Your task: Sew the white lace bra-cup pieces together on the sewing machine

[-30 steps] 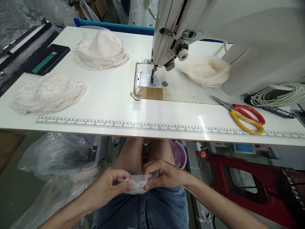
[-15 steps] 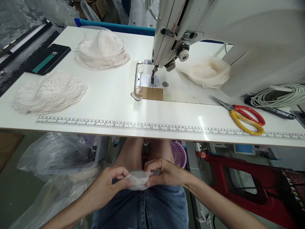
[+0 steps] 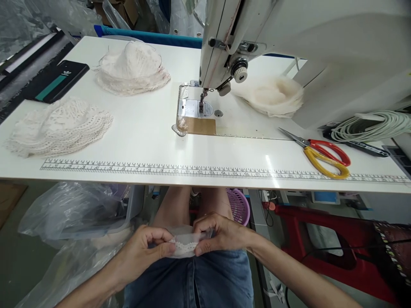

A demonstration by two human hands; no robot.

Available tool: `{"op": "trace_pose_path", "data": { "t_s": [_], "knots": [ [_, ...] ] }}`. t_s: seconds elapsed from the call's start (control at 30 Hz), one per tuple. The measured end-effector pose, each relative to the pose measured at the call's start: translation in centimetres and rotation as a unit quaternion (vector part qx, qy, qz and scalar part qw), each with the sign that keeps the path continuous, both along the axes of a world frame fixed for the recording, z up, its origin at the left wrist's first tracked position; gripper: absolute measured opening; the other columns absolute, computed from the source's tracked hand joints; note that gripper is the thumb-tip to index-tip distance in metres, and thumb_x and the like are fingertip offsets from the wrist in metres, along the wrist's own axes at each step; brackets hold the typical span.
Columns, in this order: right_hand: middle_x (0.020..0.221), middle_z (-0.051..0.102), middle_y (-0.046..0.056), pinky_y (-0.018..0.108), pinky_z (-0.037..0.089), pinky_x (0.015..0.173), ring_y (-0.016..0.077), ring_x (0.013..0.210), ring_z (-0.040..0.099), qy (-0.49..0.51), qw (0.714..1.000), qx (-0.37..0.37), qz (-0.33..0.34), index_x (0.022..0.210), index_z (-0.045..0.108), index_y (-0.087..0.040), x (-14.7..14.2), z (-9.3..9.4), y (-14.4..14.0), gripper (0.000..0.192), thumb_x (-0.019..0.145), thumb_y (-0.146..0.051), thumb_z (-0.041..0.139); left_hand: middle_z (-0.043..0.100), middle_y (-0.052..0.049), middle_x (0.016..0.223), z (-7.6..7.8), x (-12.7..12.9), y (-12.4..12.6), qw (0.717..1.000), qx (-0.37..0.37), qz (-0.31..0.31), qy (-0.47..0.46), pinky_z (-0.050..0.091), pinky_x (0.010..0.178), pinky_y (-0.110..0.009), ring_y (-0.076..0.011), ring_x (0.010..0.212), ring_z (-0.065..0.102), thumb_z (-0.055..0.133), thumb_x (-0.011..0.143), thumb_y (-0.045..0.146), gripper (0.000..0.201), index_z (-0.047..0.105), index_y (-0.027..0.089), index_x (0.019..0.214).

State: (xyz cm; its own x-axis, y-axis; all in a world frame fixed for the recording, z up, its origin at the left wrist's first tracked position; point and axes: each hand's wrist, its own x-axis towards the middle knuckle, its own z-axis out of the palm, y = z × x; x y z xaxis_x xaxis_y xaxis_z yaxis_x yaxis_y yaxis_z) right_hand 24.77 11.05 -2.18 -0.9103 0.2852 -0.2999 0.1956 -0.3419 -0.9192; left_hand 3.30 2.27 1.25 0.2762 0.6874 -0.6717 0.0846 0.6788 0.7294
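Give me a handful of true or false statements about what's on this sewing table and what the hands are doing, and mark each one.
1. Both hands pinch one small lace-edged fabric piece over the lap. True: the left hand and right hand each grip an end.
2. The scissors lie on the left side of the table. False: they lie on the right, near the coiled cable.
3. A piece of fabric sits under the needle of the sewing machine. False: the needle plate is bare.
4. Two lace stacks rest on the left part of the table. True: one stack near the front, another further back.
5. A ruler scale runs along the table's front edge. True.
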Motion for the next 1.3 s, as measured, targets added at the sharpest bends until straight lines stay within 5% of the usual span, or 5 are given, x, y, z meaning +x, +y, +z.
{"op": "trace_pose_path", "data": {
  "t_s": [0.57, 0.7, 0.9, 1.03, 1.3],
  "knots": [
    [0.075, 0.058, 0.002, 0.022, 0.042, 0.064, 0.0126, 0.072, 0.055, -0.020, 0.968, 0.248, -0.027, 0.081, 0.062, -0.013, -0.2, 2.0, 0.2, 0.024, 0.087, -0.035, 0.057, 0.055, -0.001, 0.074, 1.4, 0.0, 1.0, 0.971, 0.160, -0.099, 0.148, 0.038, 0.062, -0.021, -0.0135, 0.069, 0.052, 0.052, 0.084, 0.035, 0.027, 0.065, 0.017, 0.069],
    [0.102, 0.056, 0.010, 0.036, 0.043, 0.081, 0.0214, 0.095, 0.052, -0.084, 0.887, 0.433, -0.134, 0.104, 0.055, -0.015, -0.8, 4.5, -1.2, 0.030, 0.084, -0.038, 0.060, 0.047, 0.004, 0.058, 1.6, 0.6, 1.0, 0.986, 0.111, -0.036, 0.117, 0.037, 0.050, -0.019, -0.0101, 0.051, 0.048, 0.054, 0.082, 0.038, 0.025, 0.050, 0.018, 0.067],
    [0.096, 0.055, 0.013, 0.036, 0.047, 0.071, 0.0235, 0.086, 0.051, -0.081, 0.857, 0.474, -0.185, 0.103, 0.050, -0.014, -2.7, 3.9, -4.5, 0.036, 0.081, -0.040, 0.062, 0.057, 0.003, 0.058, 0.6, 2.2, 1.5, 0.993, 0.091, 0.074, 0.001, 0.044, 0.053, -0.020, -0.0121, 0.055, 0.056, 0.055, 0.082, 0.045, 0.030, 0.046, 0.019, 0.070],
    [0.089, 0.058, 0.008, 0.030, 0.044, 0.072, 0.0174, 0.080, 0.052, -0.050, 0.895, 0.386, -0.217, 0.095, 0.054, -0.016, -2.8, 2.9, -3.7, 0.011, 0.091, -0.021, 0.045, 0.065, -0.002, 0.081, 1.3, 1.1, 1.2, 0.986, 0.150, 0.026, 0.070, 0.047, 0.075, -0.023, -0.0170, 0.082, 0.060, 0.047, 0.088, 0.041, 0.026, 0.060, 0.019, 0.083],
    [0.065, 0.046, -0.003, 0.020, 0.029, 0.052, 0.0082, 0.058, 0.037, -0.026, 0.987, 0.019, -0.160, 0.077, 0.058, -0.013, -2.3, 2.0, -1.7, 0.032, 0.076, -0.045, 0.065, 0.056, -0.005, 0.115, 0.1, 0.0, 0.7, 0.909, 0.293, -0.030, 0.296, 0.039, 0.094, -0.034, -0.0243, 0.111, 0.048, 0.051, 0.078, 0.019, 0.036, 0.054, 0.027, 0.113]
  ]
}}
